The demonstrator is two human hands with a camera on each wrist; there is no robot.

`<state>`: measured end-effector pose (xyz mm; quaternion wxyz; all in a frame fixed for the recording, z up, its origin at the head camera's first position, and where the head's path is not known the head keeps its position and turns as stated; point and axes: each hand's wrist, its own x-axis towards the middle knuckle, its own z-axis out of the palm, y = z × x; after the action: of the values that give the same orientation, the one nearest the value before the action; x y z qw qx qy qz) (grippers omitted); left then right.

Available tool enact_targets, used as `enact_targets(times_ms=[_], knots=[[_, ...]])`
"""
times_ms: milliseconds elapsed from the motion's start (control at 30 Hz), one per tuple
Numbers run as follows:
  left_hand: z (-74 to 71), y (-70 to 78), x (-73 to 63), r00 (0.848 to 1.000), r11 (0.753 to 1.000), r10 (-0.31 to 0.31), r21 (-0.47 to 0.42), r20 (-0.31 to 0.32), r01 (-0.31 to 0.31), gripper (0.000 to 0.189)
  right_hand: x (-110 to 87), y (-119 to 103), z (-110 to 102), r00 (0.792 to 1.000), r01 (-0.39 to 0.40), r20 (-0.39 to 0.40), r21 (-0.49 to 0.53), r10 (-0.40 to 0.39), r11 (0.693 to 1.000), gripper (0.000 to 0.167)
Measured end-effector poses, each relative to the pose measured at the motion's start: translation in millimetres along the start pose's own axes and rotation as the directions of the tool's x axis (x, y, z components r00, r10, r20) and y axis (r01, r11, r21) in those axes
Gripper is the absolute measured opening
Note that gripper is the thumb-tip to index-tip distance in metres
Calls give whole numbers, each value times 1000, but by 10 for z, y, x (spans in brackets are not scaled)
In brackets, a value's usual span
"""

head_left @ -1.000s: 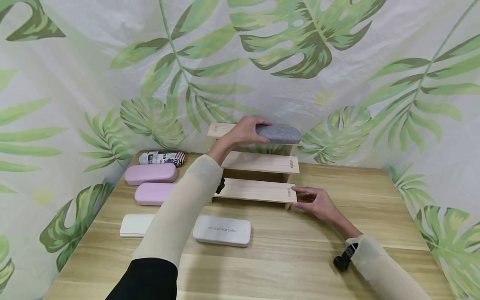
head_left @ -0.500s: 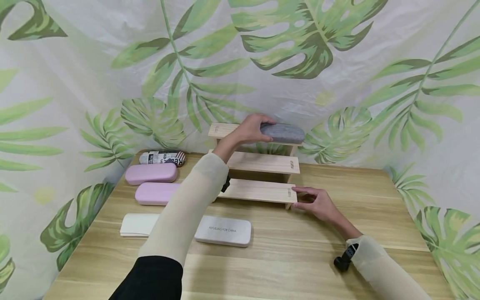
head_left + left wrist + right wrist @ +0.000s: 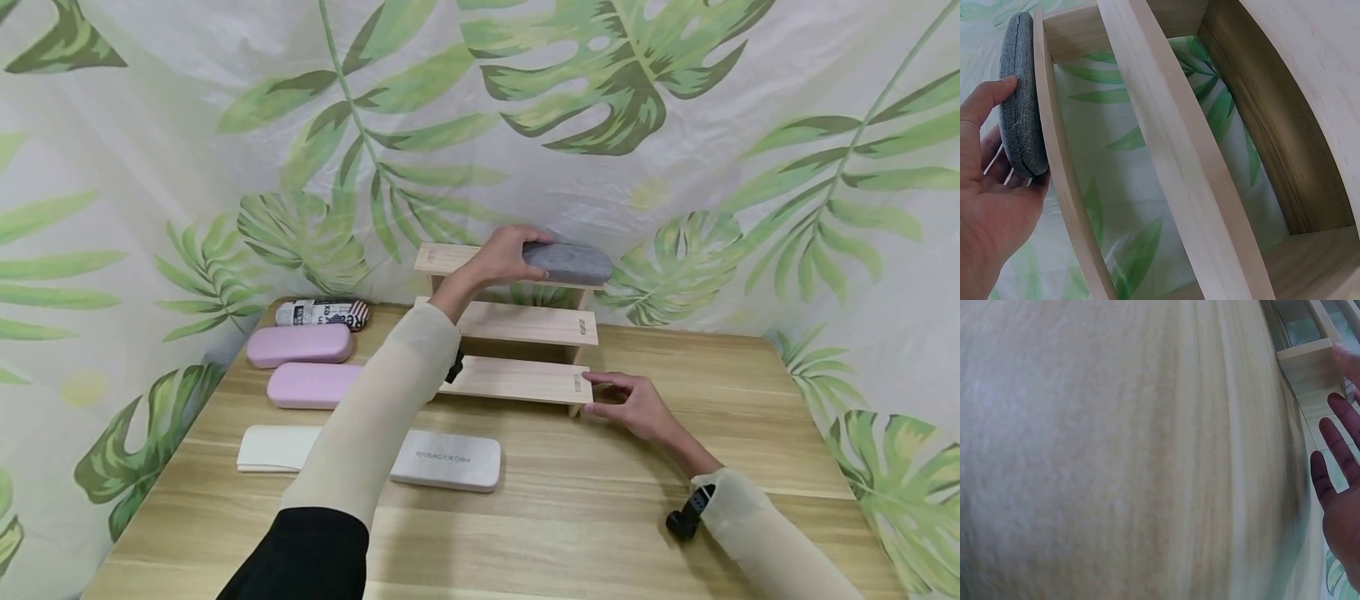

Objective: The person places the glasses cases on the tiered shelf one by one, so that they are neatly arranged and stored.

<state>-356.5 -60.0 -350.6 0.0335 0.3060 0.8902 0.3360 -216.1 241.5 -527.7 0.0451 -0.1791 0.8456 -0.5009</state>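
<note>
My left hand [image 3: 504, 257] grips the left end of a grey fabric glasses case [image 3: 572, 263] at the right part of the top board of a three-step wooden display shelf [image 3: 525, 322]. In the left wrist view, the thumb lies on one side of the case [image 3: 1021, 106] and the fingers curl under the other, with the case right against the board's edge. My right hand [image 3: 633, 407] holds the right end of the lowest board between thumb and index finger. Its other fingers [image 3: 1338, 447] are spread out beside the shelf in the right wrist view.
On the table's left lie two pink glasses cases [image 3: 300, 345], a newsprint-patterned case [image 3: 322, 313] behind them and a folded white cloth-like piece [image 3: 273, 448]. A white lettered case [image 3: 450, 461] lies in front of the shelf. A leaf-print curtain [image 3: 675, 100] hangs behind.
My left hand and the grey glasses case have shifted slightly right along the top board. My right hand stays at the lowest board's end.
</note>
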Motion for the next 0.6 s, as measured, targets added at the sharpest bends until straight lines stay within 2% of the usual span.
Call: enact_targets(times_ms=[600], knots=[[27,-11,29,1000,999,21,-30,-17,-22,60,3,13,2,1000,22,2,12,-22,1000,50]])
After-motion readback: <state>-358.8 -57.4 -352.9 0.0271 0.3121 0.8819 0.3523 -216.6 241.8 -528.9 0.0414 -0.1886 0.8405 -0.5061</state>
